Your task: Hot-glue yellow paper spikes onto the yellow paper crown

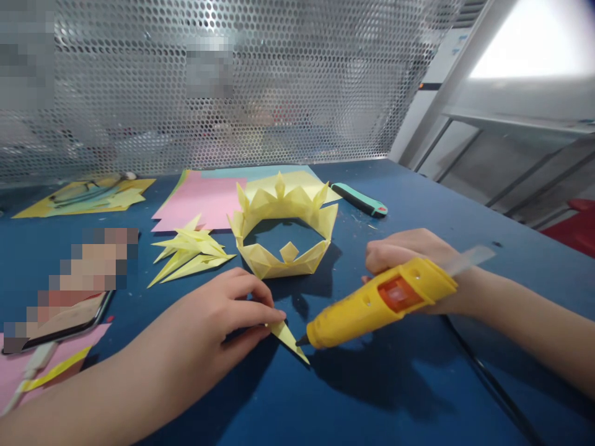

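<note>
My left hand (232,322) pinches one end of a small folded yellow paper piece (290,341) just above the blue table. In my right hand (413,248) is a yellow glue gun (372,306), its dark nozzle touching or nearly touching that piece; a clear glue stick (471,259) pokes out of its back end. The handle and most of the right fingers are hidden behind the gun's body. Just beyond both hands stands a yellow folded-paper crown (283,269) with pointed tips. Several pointed yellow paper pieces (190,251) lie in a loose pile left of the crown.
Pink paper sheets (204,198) lie behind the pile, and a green-and-black utility knife (360,199) lies back right. A phone (93,316) with a white cable is on the left. The black cord (488,378) runs front right. A perforated metal panel (279,105) closes the back.
</note>
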Demonstrator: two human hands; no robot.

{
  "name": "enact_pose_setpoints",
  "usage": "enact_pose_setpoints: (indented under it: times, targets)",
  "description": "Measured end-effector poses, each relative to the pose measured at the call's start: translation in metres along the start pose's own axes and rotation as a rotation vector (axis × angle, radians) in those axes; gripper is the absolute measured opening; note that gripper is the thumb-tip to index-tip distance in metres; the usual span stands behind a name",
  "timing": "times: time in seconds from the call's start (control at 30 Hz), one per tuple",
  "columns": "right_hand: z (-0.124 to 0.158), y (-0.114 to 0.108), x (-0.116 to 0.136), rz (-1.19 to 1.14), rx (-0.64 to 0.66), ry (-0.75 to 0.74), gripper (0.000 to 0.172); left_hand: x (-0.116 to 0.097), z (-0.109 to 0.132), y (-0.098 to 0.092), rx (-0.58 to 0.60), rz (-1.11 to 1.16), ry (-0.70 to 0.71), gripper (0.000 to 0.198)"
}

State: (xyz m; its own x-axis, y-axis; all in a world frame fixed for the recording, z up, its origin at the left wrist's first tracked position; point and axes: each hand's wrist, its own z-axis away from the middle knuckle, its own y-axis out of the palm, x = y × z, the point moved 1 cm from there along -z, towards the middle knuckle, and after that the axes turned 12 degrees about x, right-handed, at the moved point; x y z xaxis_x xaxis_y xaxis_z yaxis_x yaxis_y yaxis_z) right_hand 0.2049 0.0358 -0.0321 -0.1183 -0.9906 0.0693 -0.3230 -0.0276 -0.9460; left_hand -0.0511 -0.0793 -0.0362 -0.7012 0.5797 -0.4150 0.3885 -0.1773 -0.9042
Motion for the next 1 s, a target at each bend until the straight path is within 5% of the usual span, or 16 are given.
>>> enact_pose_setpoints:
  times: [1.0]
  targets:
    - [-0.0005, -0.0054, 0.0064, 0.101, 0.021, -0.078, 0.021, 0.0006, 0.0015, 0.0044, 0.001, 0.078, -0.049, 0.026]
